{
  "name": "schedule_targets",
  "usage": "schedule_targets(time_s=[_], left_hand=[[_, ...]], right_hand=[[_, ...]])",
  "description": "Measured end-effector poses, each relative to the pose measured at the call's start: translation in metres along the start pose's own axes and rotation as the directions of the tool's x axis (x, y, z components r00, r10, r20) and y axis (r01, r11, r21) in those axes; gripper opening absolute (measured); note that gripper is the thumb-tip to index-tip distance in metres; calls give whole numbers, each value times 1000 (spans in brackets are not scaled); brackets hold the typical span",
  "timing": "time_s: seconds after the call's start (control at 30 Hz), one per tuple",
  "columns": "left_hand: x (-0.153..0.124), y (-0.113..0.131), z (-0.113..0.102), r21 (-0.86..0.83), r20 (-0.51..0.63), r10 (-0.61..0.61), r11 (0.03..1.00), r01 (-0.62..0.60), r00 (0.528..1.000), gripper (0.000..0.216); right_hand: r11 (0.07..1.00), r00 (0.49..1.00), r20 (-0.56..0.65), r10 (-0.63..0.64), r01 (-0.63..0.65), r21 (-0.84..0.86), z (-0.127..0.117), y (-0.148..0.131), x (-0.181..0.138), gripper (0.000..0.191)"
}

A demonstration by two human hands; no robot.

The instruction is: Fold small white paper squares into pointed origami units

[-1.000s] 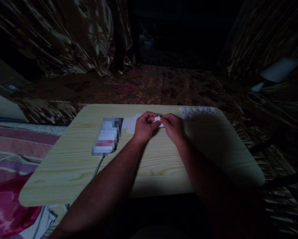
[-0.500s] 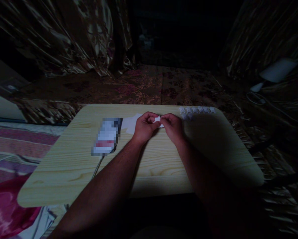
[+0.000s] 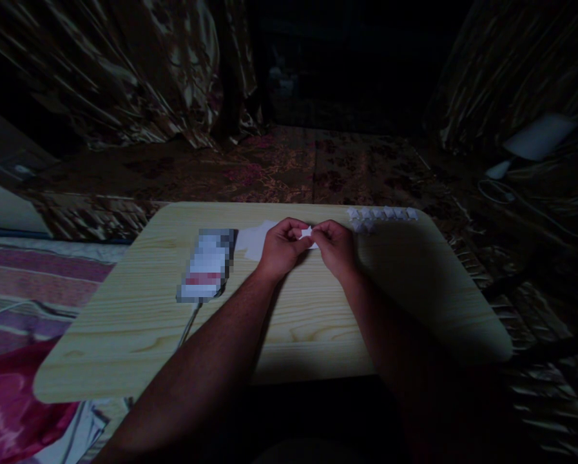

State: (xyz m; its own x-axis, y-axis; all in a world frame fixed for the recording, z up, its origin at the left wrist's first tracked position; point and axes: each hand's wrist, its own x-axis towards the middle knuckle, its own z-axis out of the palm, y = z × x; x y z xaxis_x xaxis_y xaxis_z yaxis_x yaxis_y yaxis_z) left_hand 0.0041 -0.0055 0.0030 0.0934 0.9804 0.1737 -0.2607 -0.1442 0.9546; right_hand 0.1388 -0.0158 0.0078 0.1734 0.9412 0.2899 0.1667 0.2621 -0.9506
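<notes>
The scene is very dim. A weak, cool light, seemingly from above and to the left, falls on the pale wooden tabletop with rounded corners [image 3: 138, 335]. Its right side sinks into shadow, and a dark band lies across the near edge between the forearms. The small white folded paper piece [image 3: 308, 233], pinched between the left hand [image 3: 281, 248] and the right hand [image 3: 337, 248], is the lightest spot. The glossy brown patterned drapes [image 3: 138, 77] show a faint sheen. The flat rectangular object [image 3: 206, 264] is pixelated. Lines bow near the frame edges.
</notes>
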Motion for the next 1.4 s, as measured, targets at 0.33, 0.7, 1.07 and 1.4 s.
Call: schedule_targets(time_s=[0.33, 0.7, 1.07, 1.4], left_hand=[[0, 0, 1, 15, 1, -8, 1000, 8, 1000, 34], [0, 1, 2, 17, -5, -4, 1000, 4, 1000, 34], [0, 5, 2, 16, -54, -6, 1000, 6, 999, 34], [2, 5, 0, 2, -95, -7, 1000, 7, 995, 35]], right_hand=[[1000, 1000, 1, 0, 0, 25, 0, -3, -1, 12], [999, 1000, 8, 2, -2, 50, 0, 2, 2, 11], [995, 998, 40, 45, -48, 89, 0, 3, 4, 14], [989, 992, 64, 110, -115, 88, -2, 7, 6, 14]])
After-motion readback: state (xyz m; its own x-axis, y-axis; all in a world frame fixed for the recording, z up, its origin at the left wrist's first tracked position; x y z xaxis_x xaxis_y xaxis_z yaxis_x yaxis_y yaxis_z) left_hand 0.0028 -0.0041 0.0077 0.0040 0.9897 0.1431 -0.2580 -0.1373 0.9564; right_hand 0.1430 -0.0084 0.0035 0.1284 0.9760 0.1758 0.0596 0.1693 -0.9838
